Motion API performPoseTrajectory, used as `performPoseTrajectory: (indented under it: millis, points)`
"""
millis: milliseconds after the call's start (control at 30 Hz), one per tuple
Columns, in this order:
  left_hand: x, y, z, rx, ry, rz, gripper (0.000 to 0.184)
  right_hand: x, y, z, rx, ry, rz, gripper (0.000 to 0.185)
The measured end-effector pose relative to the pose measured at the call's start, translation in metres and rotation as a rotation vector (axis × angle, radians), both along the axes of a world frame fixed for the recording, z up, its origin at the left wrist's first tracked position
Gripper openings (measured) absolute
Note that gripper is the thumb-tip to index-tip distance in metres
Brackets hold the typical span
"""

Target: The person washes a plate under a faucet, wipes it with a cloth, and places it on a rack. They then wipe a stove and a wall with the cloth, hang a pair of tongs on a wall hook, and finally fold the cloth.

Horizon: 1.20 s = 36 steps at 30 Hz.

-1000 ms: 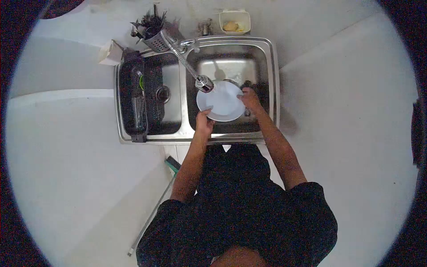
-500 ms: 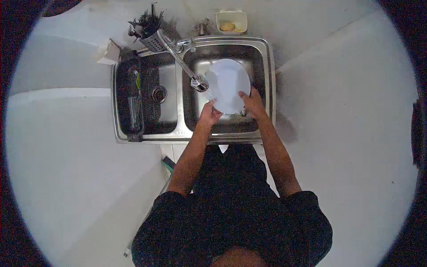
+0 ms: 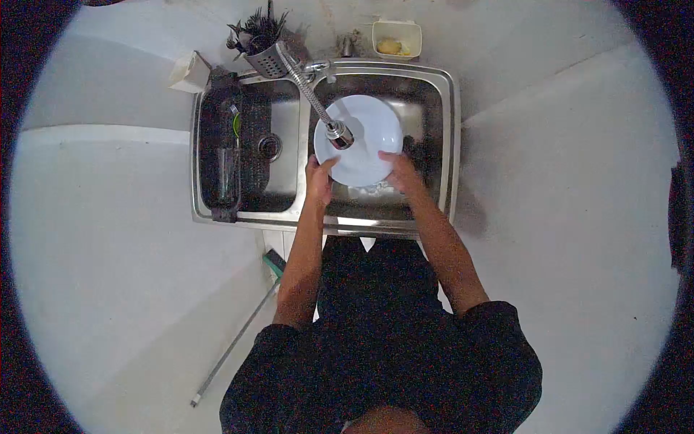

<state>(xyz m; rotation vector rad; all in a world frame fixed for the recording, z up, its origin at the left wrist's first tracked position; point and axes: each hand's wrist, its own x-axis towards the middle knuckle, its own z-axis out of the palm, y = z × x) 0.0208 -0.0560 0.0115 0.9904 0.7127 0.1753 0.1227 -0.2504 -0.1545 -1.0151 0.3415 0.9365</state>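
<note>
White plate (image 3: 372, 137): we hold it over the right-hand basin (image 3: 430, 199), its broad face turned up towards the faucet head; its exact tilt we cannot tell.
Left hand (image 3: 319, 182): it grips the near left edge, thumb laid over the rim, the other fingers wrapped around the side and partly hidden.
Right hand (image 3: 403, 176): it pinches the near right edge, thumb tip on the upper face; how far the other fingers reach underneath we cannot tell.
Faucet head (image 3: 340, 136): it hangs from its flexible hose (image 3: 309, 92) above the left part of the plate, covering a little of it from our view.
Bright ripples (image 3: 372, 190): these show just beyond the plate's near edge and look to us like water in the basin; the flow from the head itself is too blurred to make out.
Grip: we judge two opposed holds the steadier choice, since wet glaze is likely to slip; thumbs belong close to the rim, leaving the middle uncovered.
Angle: a slight, even tilt would let water run off into the basin rather than towards our clothes.
Clearance: we would leave a small gap between rim and faucet head, and another between rim and basin wall, to avoid a knock.
</note>
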Motion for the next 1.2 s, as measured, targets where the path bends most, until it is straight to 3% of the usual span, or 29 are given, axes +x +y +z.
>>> performPoseTrajectory:
  millis: [133, 200, 300, 333, 400, 467, 533, 633, 700, 767, 800, 967, 1000, 1100, 1200]
  points:
    - [-0.016, 0.006, -0.002, 0.198, 0.097, -0.005, 0.05, -0.017, 0.02, 0.065, -0.156, -0.139, 0.007, 0.039]
    - [-0.028, 0.004, 0.006, 0.135, 0.129, 0.098, 0.05, -0.019, 0.038, 0.051, -0.384, -0.196, -0.065, 0.034]
    - [-0.042, 0.004, 0.007, 0.156, 0.152, 0.178, 0.05, -0.023, 0.045, 0.016, -0.293, -0.338, -0.164, 0.024]
    - [-0.047, 0.004, 0.014, 0.183, 0.173, 0.199, 0.049, -0.023, 0.051, 0.018, -0.503, -0.454, -0.08, 0.015]
    - [-0.053, 0.006, 0.025, 0.24, 0.237, 0.208, 0.048, -0.026, 0.063, 0.016, -0.467, -0.429, -0.054, 0.015]
    - [-0.055, 0.002, 0.036, 0.224, 0.235, 0.258, 0.047, -0.03, 0.073, 0.008, -0.38, -0.551, -0.059, 0.024]
    - [-0.055, 0.0, 0.05, 0.203, 0.216, 0.286, 0.047, -0.028, 0.085, -0.003, -0.203, -0.239, -0.103, 0.028]
    - [-0.063, 0.001, 0.066, 0.16, 0.197, 0.285, 0.048, -0.024, 0.088, -0.024, 0.381, 0.241, -0.062, 0.033]
    - [-0.067, 0.002, 0.076, 0.138, 0.219, 0.268, 0.048, -0.019, 0.088, -0.041, 0.635, 0.347, -0.006, 0.034]
    - [-0.065, 0.002, 0.086, 0.117, 0.221, 0.277, 0.048, -0.017, 0.091, -0.052, 0.638, 0.24, 0.035, 0.037]
    - [-0.063, 0.001, 0.088, 0.102, 0.222, 0.277, 0.048, -0.019, 0.093, -0.065, 0.448, -0.107, 0.075, 0.04]
    - [-0.066, 0.007, 0.057, -0.042, 0.141, 0.213, 0.049, -0.01, 0.077, 0.046, 0.274, 0.241, 0.102, 0.039]
    - [-0.066, 0.007, 0.055, -0.073, 0.142, 0.205, 0.049, -0.011, 0.07, 0.026, 0.453, 0.175, 0.181, 0.039]
    - [-0.068, 0.01, 0.038, -0.164, 0.154, 0.158, 0.05, -0.013, 0.046, 0.014, 0.369, 0.306, 0.055, 0.037]
    - [-0.063, 0.01, 0.013, -0.283, 0.187, 0.102, 0.049, -0.002, 0.012, 0.152, 0.016, 0.075, 0.161, 0.036]
